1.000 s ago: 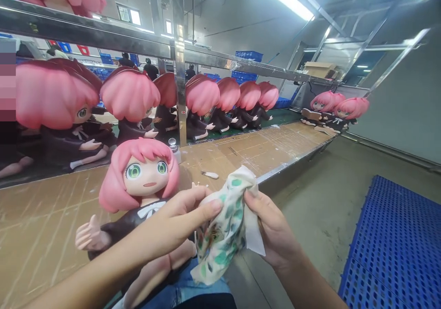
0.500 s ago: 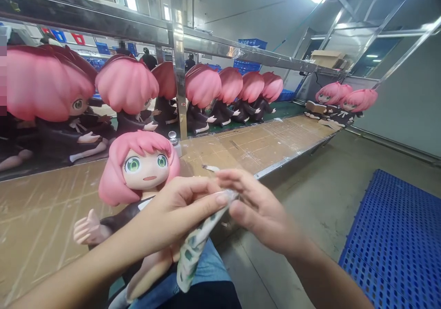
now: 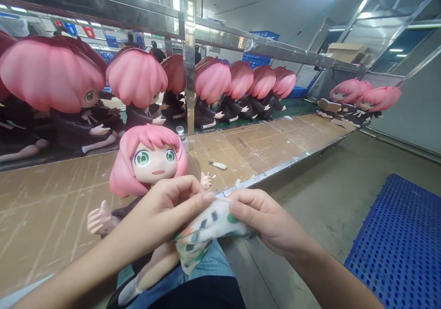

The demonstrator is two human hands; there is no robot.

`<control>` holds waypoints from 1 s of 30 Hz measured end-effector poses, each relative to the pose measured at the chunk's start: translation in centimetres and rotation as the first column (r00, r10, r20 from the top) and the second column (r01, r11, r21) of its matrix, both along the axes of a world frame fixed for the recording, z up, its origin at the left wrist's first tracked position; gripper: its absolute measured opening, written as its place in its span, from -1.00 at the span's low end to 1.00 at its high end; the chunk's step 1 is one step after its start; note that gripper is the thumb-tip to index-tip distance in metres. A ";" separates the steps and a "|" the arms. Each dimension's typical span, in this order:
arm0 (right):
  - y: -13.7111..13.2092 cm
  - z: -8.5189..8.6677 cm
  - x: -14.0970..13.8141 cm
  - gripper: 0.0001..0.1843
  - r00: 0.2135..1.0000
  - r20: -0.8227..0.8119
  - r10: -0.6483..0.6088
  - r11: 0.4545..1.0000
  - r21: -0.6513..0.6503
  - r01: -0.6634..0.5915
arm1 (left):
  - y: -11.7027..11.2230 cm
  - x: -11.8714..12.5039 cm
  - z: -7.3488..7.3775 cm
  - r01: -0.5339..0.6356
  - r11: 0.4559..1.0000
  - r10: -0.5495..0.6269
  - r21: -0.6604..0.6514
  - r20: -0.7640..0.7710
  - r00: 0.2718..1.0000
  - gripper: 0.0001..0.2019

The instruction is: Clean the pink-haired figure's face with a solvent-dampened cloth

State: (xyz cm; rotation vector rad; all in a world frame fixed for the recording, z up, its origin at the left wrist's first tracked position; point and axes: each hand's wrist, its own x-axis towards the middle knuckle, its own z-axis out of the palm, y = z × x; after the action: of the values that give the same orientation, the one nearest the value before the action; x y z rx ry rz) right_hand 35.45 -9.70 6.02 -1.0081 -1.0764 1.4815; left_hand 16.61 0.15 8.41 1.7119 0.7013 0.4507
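Observation:
A white patterned cloth [image 3: 203,233] with green and dark marks is stretched between both hands. My left hand [image 3: 181,203] pinches its upper edge between thumb and fingers. On the other side, my right hand [image 3: 263,217] grips the cloth's right corner. Behind my left forearm sits a pink-haired figurine [image 3: 151,157] with green eyes and a dark dress, its legs over my lap. My left arm hides part of its body. Beyond my hands, a small white-handled tool [image 3: 217,165] lies on the bench, and a small pump-top bottle [image 3: 181,133] stands behind the figurine's head.
The cardboard-covered bench [image 3: 248,152] has a metal front edge. Several similar figurines [image 3: 212,86] line its back, under a metal rail [image 3: 234,40]. Two more figurines [image 3: 370,102] are at the far right end. A blue perforated platform [image 3: 399,240] lies on the floor at right.
The bunched, hanging cloth is now spread wider between my hands. My right hand has closed on its corner and moved slightly down. The view has shifted left a little.

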 end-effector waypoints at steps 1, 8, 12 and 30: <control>0.0 0.1 0.0 -0.62 1.000 -0.012 -0.005 1.000 -0.005 0.005 | -0.1 -0.2 -0.1 -0.006 1.000 0.006 0.015 0.011 1.000 -0.54; 0.5 0.5 0.1 -0.77 0.993 0.106 -0.058 0.996 0.079 0.050 | -0.6 -0.2 0.0 0.009 1.000 -0.009 0.022 0.012 1.000 -0.55; 0.7 -0.1 0.1 -0.71 0.999 -0.043 0.024 0.997 -0.070 -0.027 | -0.7 -0.2 -0.2 0.012 0.999 -0.012 0.030 -0.003 1.000 -0.56; -1.4 -4.3 -4.9 -0.72 0.746 -0.620 -0.244 0.967 -0.209 0.142 | -2.3 -1.3 -2.5 -0.081 0.980 0.072 0.182 0.057 0.996 -0.69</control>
State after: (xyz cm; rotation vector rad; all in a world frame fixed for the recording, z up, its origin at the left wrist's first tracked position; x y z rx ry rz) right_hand 30.52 -11.05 1.76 -0.5966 -0.3518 1.5762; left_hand 15.27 -2.12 5.88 1.8446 0.7088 0.6269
